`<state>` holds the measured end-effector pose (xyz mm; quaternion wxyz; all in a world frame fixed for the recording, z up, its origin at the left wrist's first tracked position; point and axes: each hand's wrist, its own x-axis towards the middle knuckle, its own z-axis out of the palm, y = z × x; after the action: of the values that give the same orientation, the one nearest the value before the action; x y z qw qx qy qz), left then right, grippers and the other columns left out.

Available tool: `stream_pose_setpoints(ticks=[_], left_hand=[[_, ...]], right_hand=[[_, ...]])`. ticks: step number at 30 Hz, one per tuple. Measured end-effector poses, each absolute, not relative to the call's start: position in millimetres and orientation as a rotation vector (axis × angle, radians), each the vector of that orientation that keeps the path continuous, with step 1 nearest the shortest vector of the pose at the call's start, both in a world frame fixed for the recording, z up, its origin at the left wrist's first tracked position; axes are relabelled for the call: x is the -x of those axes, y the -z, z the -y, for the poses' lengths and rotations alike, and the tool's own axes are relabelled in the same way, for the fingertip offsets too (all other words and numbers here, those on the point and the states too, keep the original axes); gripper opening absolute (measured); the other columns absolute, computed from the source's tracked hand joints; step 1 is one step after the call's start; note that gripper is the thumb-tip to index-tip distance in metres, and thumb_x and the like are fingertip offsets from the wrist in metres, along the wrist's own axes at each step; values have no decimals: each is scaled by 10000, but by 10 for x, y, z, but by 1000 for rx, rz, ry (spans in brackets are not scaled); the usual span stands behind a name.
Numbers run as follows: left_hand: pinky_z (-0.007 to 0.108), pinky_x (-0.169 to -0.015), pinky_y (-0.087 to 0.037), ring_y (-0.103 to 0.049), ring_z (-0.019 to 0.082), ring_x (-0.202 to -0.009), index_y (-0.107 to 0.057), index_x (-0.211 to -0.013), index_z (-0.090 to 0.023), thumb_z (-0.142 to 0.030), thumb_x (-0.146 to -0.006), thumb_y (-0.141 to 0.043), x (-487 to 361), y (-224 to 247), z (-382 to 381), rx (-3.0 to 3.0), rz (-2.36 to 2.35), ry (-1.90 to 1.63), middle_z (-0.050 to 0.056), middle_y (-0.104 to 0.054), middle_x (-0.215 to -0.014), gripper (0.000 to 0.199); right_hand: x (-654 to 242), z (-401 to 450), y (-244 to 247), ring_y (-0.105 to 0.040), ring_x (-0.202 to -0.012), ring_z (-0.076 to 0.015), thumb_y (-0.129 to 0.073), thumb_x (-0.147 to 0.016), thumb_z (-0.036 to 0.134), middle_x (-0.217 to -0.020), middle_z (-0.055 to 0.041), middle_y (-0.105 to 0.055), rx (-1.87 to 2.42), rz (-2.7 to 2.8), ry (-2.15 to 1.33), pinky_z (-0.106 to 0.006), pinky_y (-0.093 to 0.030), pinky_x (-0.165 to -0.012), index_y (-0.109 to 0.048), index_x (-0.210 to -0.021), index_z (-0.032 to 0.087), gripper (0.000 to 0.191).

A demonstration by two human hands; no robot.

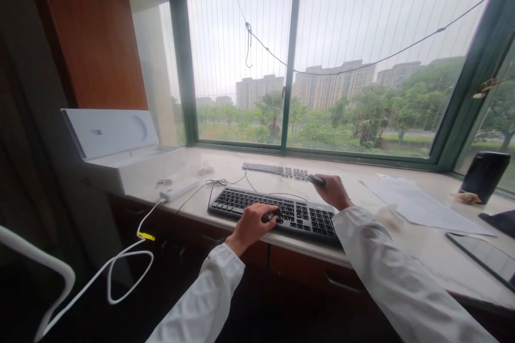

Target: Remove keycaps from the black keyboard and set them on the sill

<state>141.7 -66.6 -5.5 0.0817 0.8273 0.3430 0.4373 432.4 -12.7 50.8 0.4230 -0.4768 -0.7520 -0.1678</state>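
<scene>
A black keyboard (303, 220) with a cable lies along the front of the white counter. Over its middle is my left hand (251, 222), thumb and fingers curled together around a dark patch; whether that is a small black object or keys showing through, I cannot tell. Beyond the keyboard's right half, my right hand (337, 192) is closed on a small dark object (317, 180) with a rounded end. Its tip reaches the end of a row of small grey key-like pieces (277, 170), laid out like a keyboard near the window.
An open white box (148, 163) stands at the left, beside a white power strip (179, 190) whose cord hangs over the edge. Paper sheets (418, 206), crumpled tissue (389, 218), a phone-like dark slab (485, 257) and a black container (485, 177) lie at right.
</scene>
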Motion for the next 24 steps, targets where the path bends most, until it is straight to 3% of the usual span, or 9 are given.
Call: stream_pose_setpoints(ticks=[9,16,24], left_hand=[[230,-707,-501,-624,102,-683,-682,-993,-232,-216,-813,-679,-1446,5,709,-2301,-1084,-1342,-30,-704,-861,181],[238,-704,-497,-604,93,-629,-687,-963,-224,-223,-816,-680,-1442,-101,739,-2259,-1168,-1418,-16,-701,-875,147],[231,-619,-507,-599,96,-563,-706,-987,-206,-303,-855,-646,-1529,-568,215,-2517,-1110,-1185,0,-731,-872,174]], right_hand=[[-4657,-194,-153,-515,-491,-131,-459,-889,396,-545,-38,-625,1321,1868,430,-252,-320,-562,-583,-580,197,387],[-4629,-183,-142,-613,-565,-168,-460,-889,381,-625,-61,-684,1349,1926,362,-257,-333,-583,-636,-633,207,356],[-4597,-194,-97,-599,-561,-182,-460,-880,402,-623,-72,-687,1394,1886,339,-270,-341,-588,-625,-605,207,375]])
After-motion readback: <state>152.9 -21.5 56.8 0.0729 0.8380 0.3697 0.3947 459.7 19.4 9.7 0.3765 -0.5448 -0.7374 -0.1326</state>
